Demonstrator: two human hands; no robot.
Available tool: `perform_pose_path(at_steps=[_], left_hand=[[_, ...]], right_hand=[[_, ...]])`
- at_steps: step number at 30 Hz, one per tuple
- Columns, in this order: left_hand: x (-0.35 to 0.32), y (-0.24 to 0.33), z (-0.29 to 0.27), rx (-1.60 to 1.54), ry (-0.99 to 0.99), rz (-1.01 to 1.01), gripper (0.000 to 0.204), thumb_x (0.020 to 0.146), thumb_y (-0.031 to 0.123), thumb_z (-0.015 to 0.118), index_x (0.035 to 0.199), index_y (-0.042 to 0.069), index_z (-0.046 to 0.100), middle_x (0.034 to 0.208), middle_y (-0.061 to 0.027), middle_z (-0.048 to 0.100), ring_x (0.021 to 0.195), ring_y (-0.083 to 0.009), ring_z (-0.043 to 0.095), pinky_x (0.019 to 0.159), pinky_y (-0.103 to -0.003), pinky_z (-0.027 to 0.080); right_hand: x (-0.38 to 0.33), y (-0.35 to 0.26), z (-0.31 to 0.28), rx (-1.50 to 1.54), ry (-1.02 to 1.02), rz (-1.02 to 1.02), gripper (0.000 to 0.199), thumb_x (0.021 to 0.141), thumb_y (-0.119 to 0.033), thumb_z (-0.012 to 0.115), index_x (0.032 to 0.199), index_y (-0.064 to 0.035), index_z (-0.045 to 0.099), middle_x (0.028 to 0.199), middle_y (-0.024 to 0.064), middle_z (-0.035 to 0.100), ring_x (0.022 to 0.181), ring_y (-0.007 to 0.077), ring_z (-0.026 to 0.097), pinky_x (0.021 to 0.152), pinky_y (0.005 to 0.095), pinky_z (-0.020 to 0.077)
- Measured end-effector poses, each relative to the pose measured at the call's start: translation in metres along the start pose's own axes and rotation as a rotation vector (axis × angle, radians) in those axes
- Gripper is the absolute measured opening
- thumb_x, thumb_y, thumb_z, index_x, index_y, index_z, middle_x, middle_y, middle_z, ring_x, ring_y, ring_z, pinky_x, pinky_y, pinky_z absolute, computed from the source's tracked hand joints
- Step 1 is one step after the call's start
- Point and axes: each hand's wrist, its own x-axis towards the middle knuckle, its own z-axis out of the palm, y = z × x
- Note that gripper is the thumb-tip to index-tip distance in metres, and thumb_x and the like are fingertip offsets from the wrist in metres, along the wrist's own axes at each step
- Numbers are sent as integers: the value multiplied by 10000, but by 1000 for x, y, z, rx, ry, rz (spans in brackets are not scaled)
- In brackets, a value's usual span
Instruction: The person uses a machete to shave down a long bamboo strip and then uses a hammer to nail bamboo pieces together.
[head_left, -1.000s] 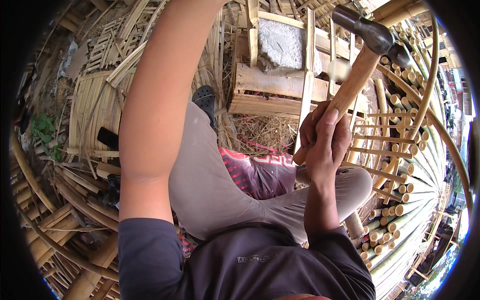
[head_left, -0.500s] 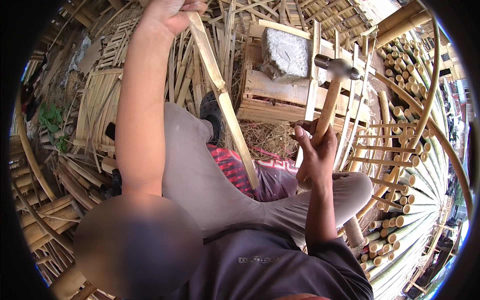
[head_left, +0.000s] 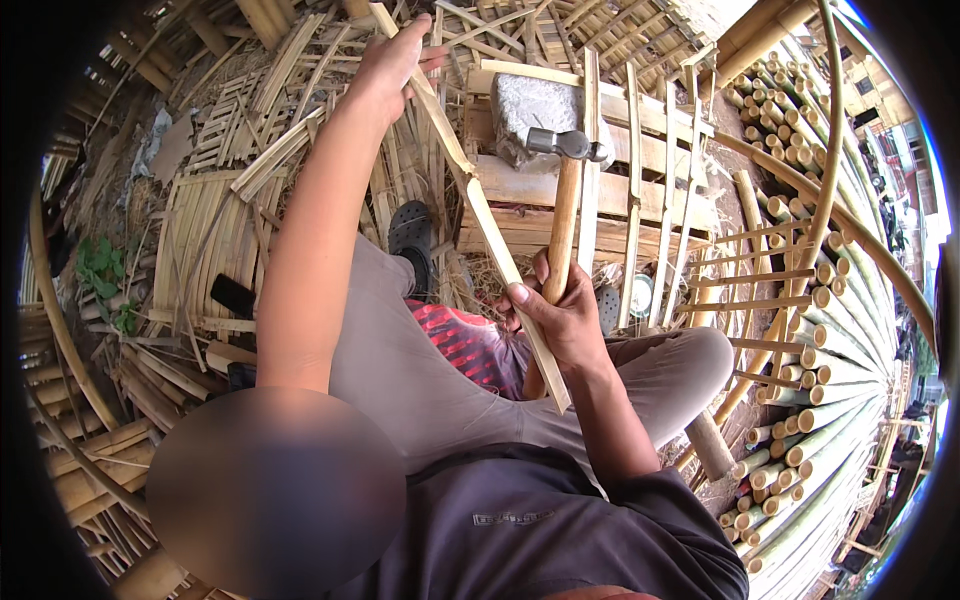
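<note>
1. Two hands are at work. The left hand (head_left: 392, 62) reaches far up and closes around the upper part of a long bamboo strip (head_left: 470, 190); the fingers wrap it, though the thumb side is partly hidden.
2. The strip runs diagonally from the far left, near this hand, down to the near right, where its lower end passes just beside the right hand (head_left: 562, 322) and over the person's lap.
3. The right hand is closed firmly on the wooden handle of a hammer (head_left: 562, 200). The hammer stands almost upright, with its metal head at the far end, in front of a grey stone block (head_left: 535, 108).
4. The stone block lies on a wooden crate (head_left: 640, 190) made of pale slats, just behind the person's foot in a dark sandal (head_left: 412, 235).
5. As for progress, I judge that the work is at an early or middle stage: the strip is held and the hammer is ready, but no nail or joint is visible on the strip.
6. At the right, a round frame of bamboo poles (head_left: 800, 330) looks partly built, with many poles already set side by side. Loose strips lie around on the floor at the left.
</note>
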Motion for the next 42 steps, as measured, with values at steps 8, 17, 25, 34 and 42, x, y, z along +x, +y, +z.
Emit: perform_pose_path(at_steps=[8, 17, 25, 34, 42], left_hand=[[-179, -27, 21, 599, -226, 1423, 968, 864, 810, 433, 1457, 45, 413, 1409, -219, 524, 1316, -379, 479, 1109, -529, 345], [-220, -45, 49, 417, -282, 1346, 482, 1019, 393, 525, 1358, 57, 459, 1214, -199, 651, 1200, -394, 590, 1126, -591, 323], [-202, 4, 62, -176, -16, 1264, 472, 1085, 367, 301, 1265, -56, 409, 956, -181, 635, 948, -341, 657, 987, -604, 496], [-171, 81, 47, -382, 218, 1017, 285, 1053, 342, 478, 1014, 61, 457, 753, -21, 430, 674, -137, 427, 717, -434, 502], [-134, 158, 76, -226, 232, 1112, 204, 1012, 216, 537, 890, 60, 493, 699, -5, 444, 582, -97, 387, 509, -266, 336]], right_hand=[[25, -52, 18, 170, 129, -158, 274, 921, -85, 717, 984, -103, 451, 847, 59, 613, 718, 136, 660, 585, 263, 559], [36, -73, 42, 229, 168, -188, 234, 926, -123, 723, 1020, -81, 512, 842, -17, 555, 687, 76, 564, 589, 244, 513], [30, -97, 34, -27, 27, -83, 305, 1018, -277, 585, 1072, 0, 470, 960, 222, 699, 831, 260, 746, 565, 313, 617], [-12, -94, -13, -276, 132, -135, 240, 997, -233, 634, 935, -61, 478, 674, -7, 515, 529, 79, 509, 475, 274, 541], [-51, -100, -62, -626, 188, -86, 342, 1071, -336, 467, 850, -76, 491, 555, -42, 445, 439, 47, 392, 409, 233, 322]])
